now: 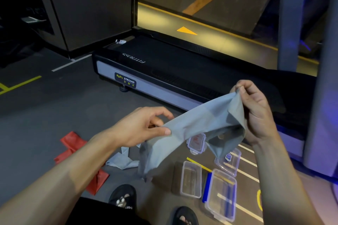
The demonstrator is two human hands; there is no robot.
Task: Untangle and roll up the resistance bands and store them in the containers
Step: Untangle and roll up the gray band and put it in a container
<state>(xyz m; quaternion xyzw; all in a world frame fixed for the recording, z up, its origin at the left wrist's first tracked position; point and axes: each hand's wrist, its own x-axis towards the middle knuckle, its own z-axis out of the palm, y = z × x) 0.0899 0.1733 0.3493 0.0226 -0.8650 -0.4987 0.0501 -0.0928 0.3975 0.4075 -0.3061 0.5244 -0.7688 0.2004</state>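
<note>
A red band lies flat on the floor at the left. The left hand pinches the low end of a grey band between thumb and fingers. The grey band runs up and to the right, held in the air above the clear containers. The right hand is raised higher, fingers curled, pinching the top end. A treadmill sits behind.

The treadmill bears a "BODY STRONG" badge on its end and "FITNESS" (upside down) on its deck; a sandal reads "EVERY".
</note>
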